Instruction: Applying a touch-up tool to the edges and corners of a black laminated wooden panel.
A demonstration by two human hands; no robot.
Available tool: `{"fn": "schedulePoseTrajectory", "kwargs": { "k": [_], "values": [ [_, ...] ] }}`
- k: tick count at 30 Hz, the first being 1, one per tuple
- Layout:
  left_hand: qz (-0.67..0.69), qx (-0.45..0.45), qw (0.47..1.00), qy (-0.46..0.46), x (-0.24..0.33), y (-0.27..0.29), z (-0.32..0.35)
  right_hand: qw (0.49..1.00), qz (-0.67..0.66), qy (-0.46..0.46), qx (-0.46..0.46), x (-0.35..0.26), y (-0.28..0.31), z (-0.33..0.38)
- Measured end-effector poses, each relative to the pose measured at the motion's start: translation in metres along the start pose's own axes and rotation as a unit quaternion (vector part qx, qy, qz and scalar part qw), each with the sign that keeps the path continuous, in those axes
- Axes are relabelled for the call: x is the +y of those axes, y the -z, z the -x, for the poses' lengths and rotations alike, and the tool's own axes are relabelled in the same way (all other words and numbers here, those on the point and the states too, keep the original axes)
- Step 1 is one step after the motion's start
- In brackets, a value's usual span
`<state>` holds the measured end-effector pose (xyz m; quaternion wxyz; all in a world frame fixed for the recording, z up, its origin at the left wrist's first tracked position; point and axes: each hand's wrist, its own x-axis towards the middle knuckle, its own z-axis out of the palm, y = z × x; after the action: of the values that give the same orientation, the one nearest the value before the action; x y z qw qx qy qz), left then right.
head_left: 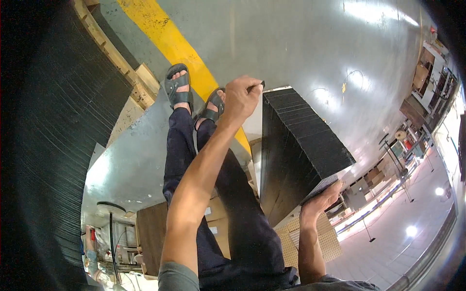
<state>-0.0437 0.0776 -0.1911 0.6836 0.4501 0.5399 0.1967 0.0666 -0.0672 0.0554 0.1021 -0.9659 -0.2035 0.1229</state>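
The left hand (241, 98) is pinching the far top corner of a stack of black sheets (296, 145); the right hand (318, 201) is cupping its near end from below; the stack is hanging tilted above the grey floor (291, 43), not yet set down.

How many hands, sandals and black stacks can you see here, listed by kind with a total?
Hands: 2, the left hand at the top far corner of the black stack, the right hand under its near end
Sandals: 2, the left sandal and the right sandal
Black stacks held: 1
Total: 5
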Motion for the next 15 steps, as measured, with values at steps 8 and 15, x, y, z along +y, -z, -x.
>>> {"fn": "schedulePoseTrajectory", "kwargs": {
  "k": [8,15],
  "values": [
    [0.027,0.009,0.998,-0.048,0.039,-0.004,0.027,0.999,-0.013,-0.036,-0.033,0.017,0.013,0.000],
    [0.179,-0.088,0.977,-0.077,0.114,0.000,0.068,0.995,0.054,-0.064,-0.049,0.014,0.016,-0.003]
  ]
}}
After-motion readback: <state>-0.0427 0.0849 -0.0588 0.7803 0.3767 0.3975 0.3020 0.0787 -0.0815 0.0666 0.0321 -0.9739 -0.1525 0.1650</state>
